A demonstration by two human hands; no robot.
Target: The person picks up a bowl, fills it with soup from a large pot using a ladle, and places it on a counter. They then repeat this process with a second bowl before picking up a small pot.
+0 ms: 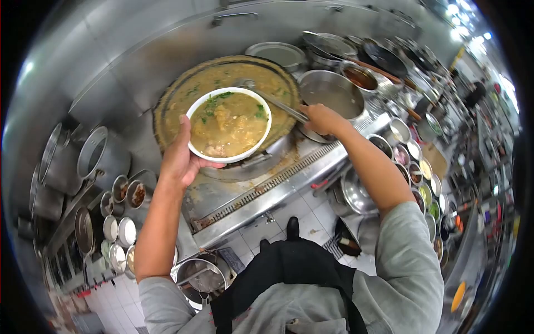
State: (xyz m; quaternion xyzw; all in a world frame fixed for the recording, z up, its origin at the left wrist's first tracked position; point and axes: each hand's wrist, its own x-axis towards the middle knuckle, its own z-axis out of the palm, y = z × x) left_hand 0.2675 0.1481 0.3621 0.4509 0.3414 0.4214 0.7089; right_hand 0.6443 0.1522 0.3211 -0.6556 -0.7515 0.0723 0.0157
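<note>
My left hand (179,160) holds a white bowl (229,124) by its rim and underside, above the front edge of a large wok (172,103). The bowl is filled with yellow-brown curry, pieces of meat and green herbs. The wok holds more of the same curry. My right hand (321,118) grips the handle of a metal ladle (275,101), whose scoop end rests at the far side of the bowl, over the wok.
A steel pot (332,93) stands right of the wok, with more pots and pans behind. Rows of small seasoning bowls (418,167) run down the right side. Metal containers (119,228) and pots crowd the left. A steel bucket (201,277) sits on the tiled floor.
</note>
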